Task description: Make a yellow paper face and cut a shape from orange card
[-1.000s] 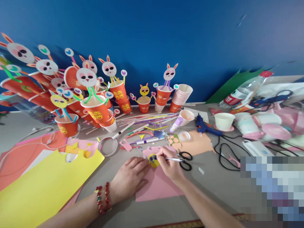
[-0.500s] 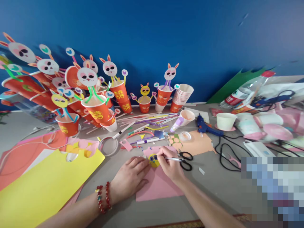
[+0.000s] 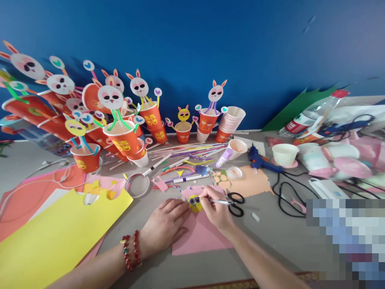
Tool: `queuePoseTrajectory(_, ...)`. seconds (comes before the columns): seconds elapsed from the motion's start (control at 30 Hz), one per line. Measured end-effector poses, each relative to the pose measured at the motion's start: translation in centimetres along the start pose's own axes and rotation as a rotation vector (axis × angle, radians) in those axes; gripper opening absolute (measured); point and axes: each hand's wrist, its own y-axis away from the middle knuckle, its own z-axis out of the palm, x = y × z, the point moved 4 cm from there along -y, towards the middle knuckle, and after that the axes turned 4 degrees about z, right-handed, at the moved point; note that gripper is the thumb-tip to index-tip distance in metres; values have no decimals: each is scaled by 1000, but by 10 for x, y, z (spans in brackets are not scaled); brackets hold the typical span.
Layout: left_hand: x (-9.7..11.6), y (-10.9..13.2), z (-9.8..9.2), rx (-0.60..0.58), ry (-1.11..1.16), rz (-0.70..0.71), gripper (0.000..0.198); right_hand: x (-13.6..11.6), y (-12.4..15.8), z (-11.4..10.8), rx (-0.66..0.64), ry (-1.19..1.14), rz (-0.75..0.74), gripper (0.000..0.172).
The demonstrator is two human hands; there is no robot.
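Observation:
My right hand [image 3: 215,208] pinches a slim white and silver pen [image 3: 221,202], its tip by the dark eyes of a small round yellow paper face [image 3: 196,204]. That face lies on a pink paper sheet [image 3: 201,235]. Lying flat, my left hand [image 3: 168,220] has its fingers stretched towards the face's left edge; the fingertips are beside or on it, I cannot tell which. Black-handled scissors [image 3: 237,213] rest just right of my right hand, their blades partly hidden.
Paper cups with rabbit figures [image 3: 120,138] crowd the back left. A stack of cups [image 3: 233,116], a glue stick [image 3: 224,157], a blue glue gun [image 3: 261,161] and a white cup [image 3: 285,154] stand or lie behind. Yellow paper [image 3: 69,233] covers the left, cables [image 3: 285,200] the right.
Both hands stay almost in place, with the pen still at the eyes of the yellow face. Nothing has been picked up or let go.

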Motion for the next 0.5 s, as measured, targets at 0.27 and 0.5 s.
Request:
queuePoseTrajectory(0.27, 0, 0, -1, -2, 1, 3, 46, -1, 0, 0, 5, -7, -12, 20)
queuePoseTrajectory(0.5, 0, -1, -2, 2, 0, 0, 45, 0, 1, -1, 18, 4, -4, 20)
